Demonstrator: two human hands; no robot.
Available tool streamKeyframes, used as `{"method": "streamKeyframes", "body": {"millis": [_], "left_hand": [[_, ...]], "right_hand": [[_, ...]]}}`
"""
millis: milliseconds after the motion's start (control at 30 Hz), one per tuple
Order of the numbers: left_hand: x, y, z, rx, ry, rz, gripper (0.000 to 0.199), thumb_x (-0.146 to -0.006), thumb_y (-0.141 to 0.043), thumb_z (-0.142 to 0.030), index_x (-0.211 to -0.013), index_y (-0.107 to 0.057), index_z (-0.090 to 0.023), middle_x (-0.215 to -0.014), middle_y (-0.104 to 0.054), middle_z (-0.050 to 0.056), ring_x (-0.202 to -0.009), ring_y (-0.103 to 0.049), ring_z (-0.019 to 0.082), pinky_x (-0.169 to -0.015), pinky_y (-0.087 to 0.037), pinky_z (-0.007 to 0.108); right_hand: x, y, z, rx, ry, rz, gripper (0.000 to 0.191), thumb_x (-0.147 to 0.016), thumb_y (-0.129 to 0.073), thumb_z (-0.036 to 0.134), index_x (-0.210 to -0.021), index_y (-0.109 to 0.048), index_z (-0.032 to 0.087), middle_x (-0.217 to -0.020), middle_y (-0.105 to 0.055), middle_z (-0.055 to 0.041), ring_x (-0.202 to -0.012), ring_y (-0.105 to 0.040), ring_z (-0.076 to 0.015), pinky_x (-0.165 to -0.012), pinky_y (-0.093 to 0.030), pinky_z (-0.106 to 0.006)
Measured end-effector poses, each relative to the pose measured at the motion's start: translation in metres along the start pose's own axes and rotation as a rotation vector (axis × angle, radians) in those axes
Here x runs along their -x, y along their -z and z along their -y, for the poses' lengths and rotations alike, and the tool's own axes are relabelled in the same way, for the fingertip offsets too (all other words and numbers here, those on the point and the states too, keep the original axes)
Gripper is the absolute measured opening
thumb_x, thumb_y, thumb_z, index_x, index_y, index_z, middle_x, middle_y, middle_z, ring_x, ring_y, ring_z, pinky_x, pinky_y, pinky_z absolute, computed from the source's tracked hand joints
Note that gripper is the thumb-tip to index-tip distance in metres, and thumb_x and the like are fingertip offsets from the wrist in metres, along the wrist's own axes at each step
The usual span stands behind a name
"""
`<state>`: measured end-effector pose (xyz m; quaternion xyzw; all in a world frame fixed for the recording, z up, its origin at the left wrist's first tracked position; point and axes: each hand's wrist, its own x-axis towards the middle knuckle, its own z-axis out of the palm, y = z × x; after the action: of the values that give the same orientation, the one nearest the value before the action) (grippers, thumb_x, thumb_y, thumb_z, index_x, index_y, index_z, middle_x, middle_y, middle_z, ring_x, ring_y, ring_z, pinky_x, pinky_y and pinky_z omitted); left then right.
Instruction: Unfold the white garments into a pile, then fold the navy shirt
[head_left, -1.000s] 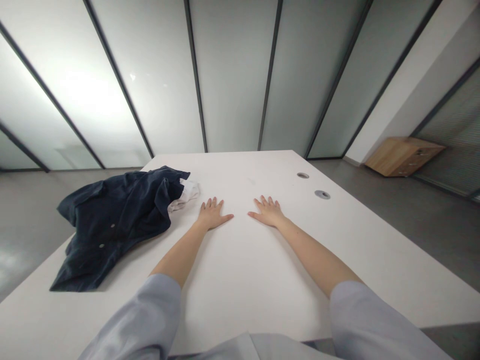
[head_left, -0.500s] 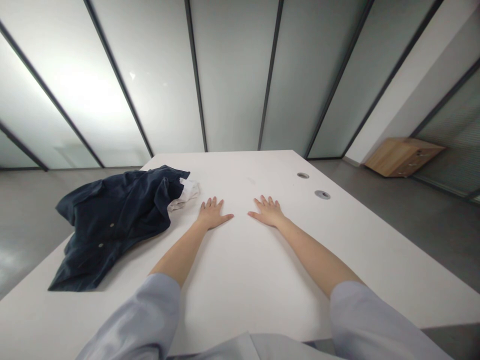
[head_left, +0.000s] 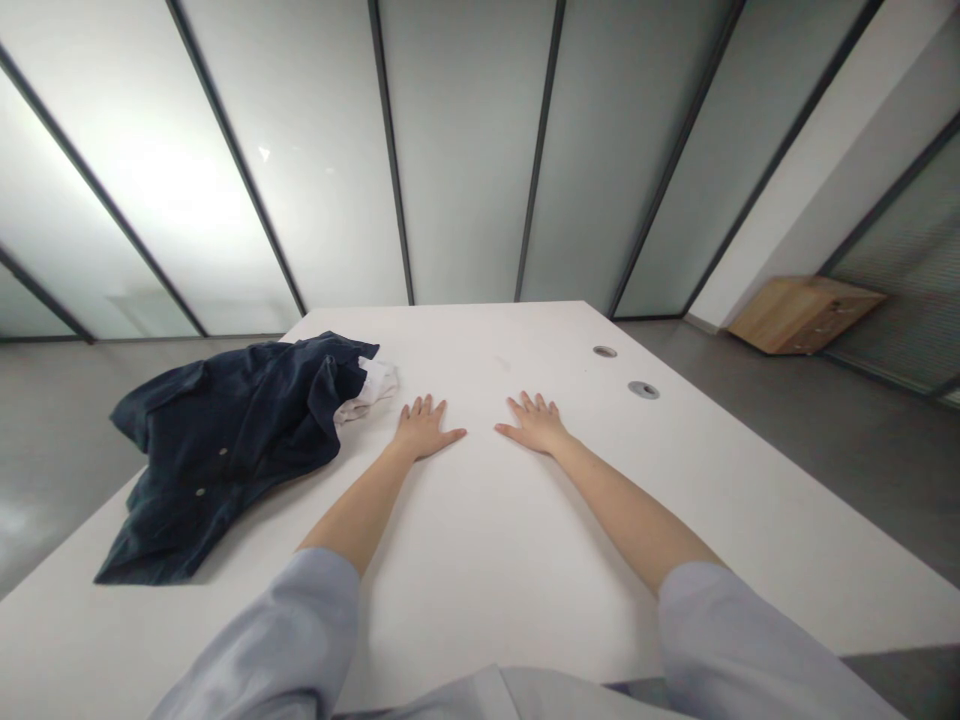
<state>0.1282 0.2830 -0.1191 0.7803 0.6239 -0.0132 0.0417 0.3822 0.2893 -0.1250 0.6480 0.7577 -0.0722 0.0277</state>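
Note:
My left hand (head_left: 421, 427) lies flat on the white table (head_left: 495, 560), fingers spread and holding nothing. Level with it, my right hand (head_left: 535, 424) also rests palm down with its fingers apart. A gap of bare tabletop separates the two thumbs. Left of my left hand is a crumpled dark navy garment (head_left: 240, 420) with a few light buttons, lying across the table's left edge. A pale, whitish cloth (head_left: 371, 388) pokes out from under its right side, close to my left fingertips. Most of that cloth is hidden.
Two round cable holes (head_left: 643, 390) are set in the table's right side. Behind the far edge stands a frosted glass partition (head_left: 465, 150) with dark frames. A wooden drawer cabinet (head_left: 802, 315) is on the grey floor at the right.

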Motion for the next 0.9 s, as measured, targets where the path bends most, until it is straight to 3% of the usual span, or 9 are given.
{"method": "streamKeyframes", "body": {"millis": [900], "left_hand": [[0.001,0.0005,-0.0004,0.009,-0.005,-0.008,0.099,-0.076,-0.022,-0.084,-0.15,-0.025,-0.019,-0.157,-0.016,0.016,-0.144,-0.014,0.036,-0.113,-0.015,0.052]], "right_hand": [[0.0004,0.0,-0.0005,0.002,-0.002,0.006,0.093,-0.078,-0.021,0.083,-0.152,-0.017,0.026,-0.159,-0.009,-0.0105,-0.142,-0.007,-0.0401,-0.111,-0.008,-0.058]]}}
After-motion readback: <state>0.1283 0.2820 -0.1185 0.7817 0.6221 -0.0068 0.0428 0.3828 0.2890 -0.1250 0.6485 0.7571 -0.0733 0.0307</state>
